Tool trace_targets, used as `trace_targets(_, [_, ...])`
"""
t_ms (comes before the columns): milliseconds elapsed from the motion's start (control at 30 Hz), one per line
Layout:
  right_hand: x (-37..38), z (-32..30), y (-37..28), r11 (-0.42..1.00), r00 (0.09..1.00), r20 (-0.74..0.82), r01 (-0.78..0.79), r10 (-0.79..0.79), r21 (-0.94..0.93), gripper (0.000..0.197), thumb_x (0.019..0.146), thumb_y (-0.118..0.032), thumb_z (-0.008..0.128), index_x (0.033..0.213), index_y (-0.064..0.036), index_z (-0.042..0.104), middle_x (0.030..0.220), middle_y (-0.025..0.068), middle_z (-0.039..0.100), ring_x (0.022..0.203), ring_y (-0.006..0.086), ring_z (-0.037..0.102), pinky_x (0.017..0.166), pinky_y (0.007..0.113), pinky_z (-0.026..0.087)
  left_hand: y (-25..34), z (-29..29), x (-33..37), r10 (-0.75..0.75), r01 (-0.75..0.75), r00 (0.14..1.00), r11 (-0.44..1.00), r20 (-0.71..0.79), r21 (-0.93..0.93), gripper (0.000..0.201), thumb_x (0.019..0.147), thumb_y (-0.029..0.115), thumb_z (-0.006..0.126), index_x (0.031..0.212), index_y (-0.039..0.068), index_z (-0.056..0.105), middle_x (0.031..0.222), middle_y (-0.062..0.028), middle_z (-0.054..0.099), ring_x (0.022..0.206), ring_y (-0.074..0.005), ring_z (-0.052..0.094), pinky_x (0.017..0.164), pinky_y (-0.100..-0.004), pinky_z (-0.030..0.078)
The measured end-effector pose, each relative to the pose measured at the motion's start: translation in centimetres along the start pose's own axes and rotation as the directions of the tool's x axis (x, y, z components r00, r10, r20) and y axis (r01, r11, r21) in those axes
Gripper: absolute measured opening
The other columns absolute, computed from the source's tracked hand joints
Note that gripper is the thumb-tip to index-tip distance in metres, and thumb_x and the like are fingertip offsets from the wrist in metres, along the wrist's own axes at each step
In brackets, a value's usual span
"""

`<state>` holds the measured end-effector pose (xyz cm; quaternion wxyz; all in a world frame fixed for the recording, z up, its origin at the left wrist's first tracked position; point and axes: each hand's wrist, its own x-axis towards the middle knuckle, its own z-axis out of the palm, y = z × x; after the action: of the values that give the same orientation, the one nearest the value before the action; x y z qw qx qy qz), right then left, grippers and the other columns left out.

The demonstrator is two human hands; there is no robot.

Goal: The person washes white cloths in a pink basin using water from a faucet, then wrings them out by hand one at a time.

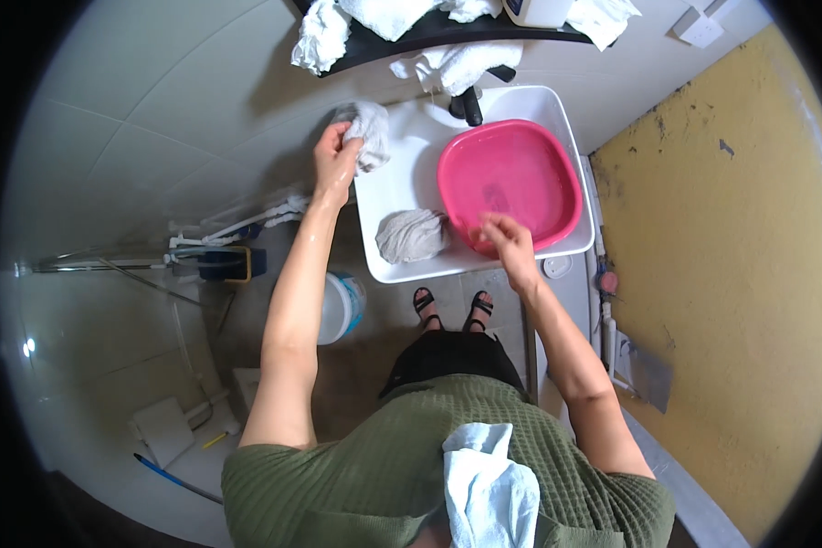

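Note:
My left hand point(335, 166) is closed around a crumpled pale grey cloth point(367, 137), at the back left corner of a white sink point(409, 173). My right hand point(510, 248) hovers over the front rim of a pink plastic basin point(507, 187). Its fingers are loosely bent and slightly apart, and I see nothing held in them. The basin sits in the right part of the sink, apparently with water in it. A bunched grey cloth point(412, 236) lies in the sink's front left corner, left of the basin.
A black tap point(466, 107) stands behind the basin, with a white towel point(461, 66) by it. Above runs a dark shelf point(402, 38) with white cloths. A white bucket point(336, 309) stands on the floor below the sink. At the right rises a yellow wall point(721, 228).

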<state>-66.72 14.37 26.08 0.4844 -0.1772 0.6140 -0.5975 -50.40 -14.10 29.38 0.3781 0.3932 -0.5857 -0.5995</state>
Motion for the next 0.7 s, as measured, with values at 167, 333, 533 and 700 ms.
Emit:
trace_targets(167, [4.6,2.8,-3.3,0.834,0.971,0.138,-0.240,0.198,0.497,0.076,0.093,-0.055,0.054,0.147,-0.0081,0.029,0.140,0.0191,0.044,0.117,0.0309,0.055,0.091,0.045,0.051,5.9,1.2,-2.8,-0.057,0.196,0.947,0.881,0.316,-0.430,0.034,0.095,0.011,0.049,0.125,-0.001,0.055,0.115,-0.0110,0.064,0.111,-0.0206,0.060,0.096,-0.0350,0.048])
trace_targets(333, [7.2,0.8,-4.1,0.742,0.983,0.181,-0.100,-0.029,0.663,0.071,0.091,-0.059,0.055,0.142,-0.0118,0.041,0.142,0.0105,0.045,0.127,0.0283,0.047,0.097,0.054,0.047,2.3,5.9,-4.0,-0.307,0.607,0.787,0.538,0.535,-0.585,0.044,0.098,0.032,0.047,0.128,0.001,0.056,0.126,-0.0110,0.062,0.116,-0.0254,0.059,0.100,-0.0419,0.047])
trace_targets(533, [7.8,-8.1,-0.8,0.986,0.857,-0.489,0.158,-0.161,-0.048,0.042,0.097,-0.032,0.059,0.128,-0.0043,0.056,0.111,0.0096,0.065,0.093,0.0177,0.065,0.075,0.030,0.054,-1.7,11.8,-3.8,-0.597,0.627,0.773,0.769,0.214,-0.119,0.052,0.100,0.050,0.043,0.130,0.008,0.053,0.121,-0.0108,0.062,0.108,-0.0259,0.063,0.077,-0.0396,0.058])
trace_targets(700, [6.2,-5.0,-1.2,0.254,0.931,-0.156,-0.072,-0.329,-0.964,0.065,0.085,-0.034,0.067,0.143,-0.0214,0.043,0.151,0.0235,0.029,0.124,0.0471,0.046,0.092,0.054,0.048,-7.6,14.4,-7.3,0.055,-0.260,0.953,0.654,0.298,0.710,0.073,0.087,0.045,0.066,0.146,0.014,0.036,0.143,-0.0229,0.038,0.127,-0.0397,0.047,0.094,-0.0556,0.048])
